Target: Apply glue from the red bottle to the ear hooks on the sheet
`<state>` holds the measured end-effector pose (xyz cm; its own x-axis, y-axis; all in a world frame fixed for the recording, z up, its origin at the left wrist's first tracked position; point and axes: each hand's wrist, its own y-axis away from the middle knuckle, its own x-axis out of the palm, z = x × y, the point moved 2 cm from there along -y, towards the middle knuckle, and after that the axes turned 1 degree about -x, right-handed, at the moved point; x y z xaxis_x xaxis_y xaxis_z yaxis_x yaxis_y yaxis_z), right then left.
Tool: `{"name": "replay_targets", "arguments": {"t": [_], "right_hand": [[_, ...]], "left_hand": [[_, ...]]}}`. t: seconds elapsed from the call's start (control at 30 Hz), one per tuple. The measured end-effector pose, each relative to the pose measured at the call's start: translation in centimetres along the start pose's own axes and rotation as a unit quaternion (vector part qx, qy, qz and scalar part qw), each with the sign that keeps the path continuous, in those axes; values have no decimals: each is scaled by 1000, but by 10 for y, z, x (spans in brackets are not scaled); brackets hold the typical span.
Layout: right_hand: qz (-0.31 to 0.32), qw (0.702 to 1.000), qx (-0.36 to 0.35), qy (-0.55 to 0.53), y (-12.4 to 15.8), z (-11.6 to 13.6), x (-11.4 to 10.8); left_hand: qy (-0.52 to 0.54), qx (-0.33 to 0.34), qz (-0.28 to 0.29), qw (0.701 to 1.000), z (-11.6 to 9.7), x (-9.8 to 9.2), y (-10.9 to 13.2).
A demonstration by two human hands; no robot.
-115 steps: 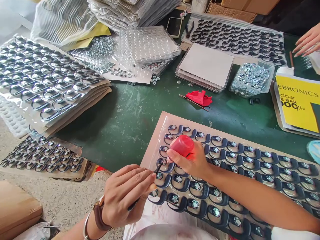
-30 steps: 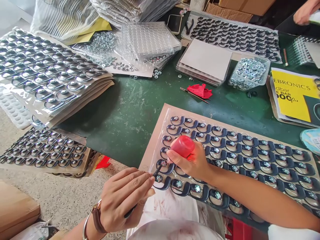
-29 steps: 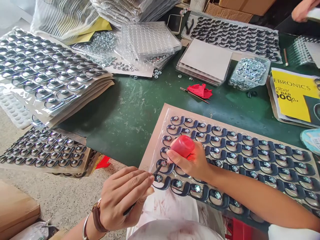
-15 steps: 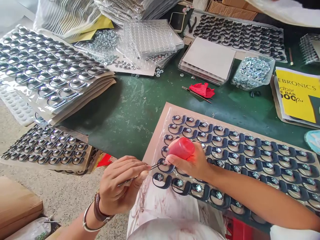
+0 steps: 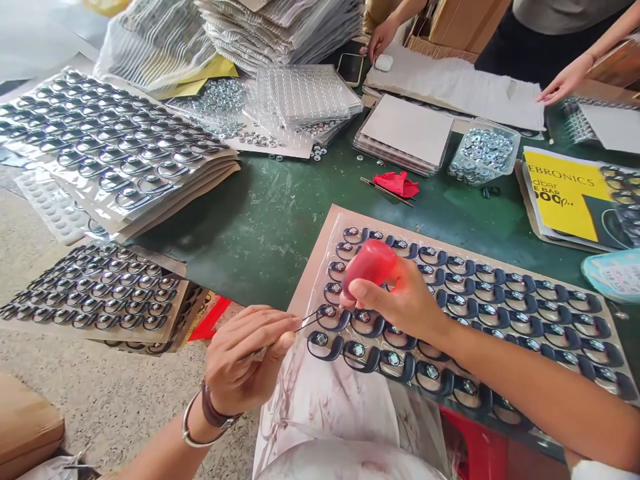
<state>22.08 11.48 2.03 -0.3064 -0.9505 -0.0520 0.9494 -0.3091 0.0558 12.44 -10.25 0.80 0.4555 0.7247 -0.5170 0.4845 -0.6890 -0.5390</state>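
My left hand (image 5: 250,357) is closed around thin metal tweezers (image 5: 311,319), whose tips reach a dark curved piece with a shiny metal insert (image 5: 327,311) near the sheet's left edge. Gripped in my right hand (image 5: 413,300) is a red squeeze bottle (image 5: 371,262), tilted with its narrow end down and left, just right of the tweezer tips. My fingers partly hide that end; I cannot tell whether it touches a piece. Underneath lies a film-covered cardboard sheet (image 5: 316,263) bearing rows of these dark pieces.
Stacked sheets of similar pieces (image 5: 125,143) stand at left. A tub of small metal parts (image 5: 484,152), a red cloth (image 5: 397,185) and a yellow printed box panel (image 5: 560,190) lie beyond the work. At the back, a co-worker's hands (image 5: 383,39) touch a white foam sheet (image 5: 455,83).
My right hand with the squeeze bottle has lifted slightly away from the tweezer tips. A co-worker has come into view, and white foam now covers the black pieces at the back.
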Motion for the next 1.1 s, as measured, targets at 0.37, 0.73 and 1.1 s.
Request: {"name": "replay_targets", "arguments": {"t": [0.37,0.73,1.1], "right_hand": [[-109,985,-35,-126,-20,-48,-29],[-58,992,24,-106,-3,-27,8],[-8,999,-5,-35,9,-48,27]], "left_hand": [[-34,-30,-55,997,-3,-15,33],[-144,156,83,974,-29,-1,29],[-187,180,97,961,-36,2,25]]}}
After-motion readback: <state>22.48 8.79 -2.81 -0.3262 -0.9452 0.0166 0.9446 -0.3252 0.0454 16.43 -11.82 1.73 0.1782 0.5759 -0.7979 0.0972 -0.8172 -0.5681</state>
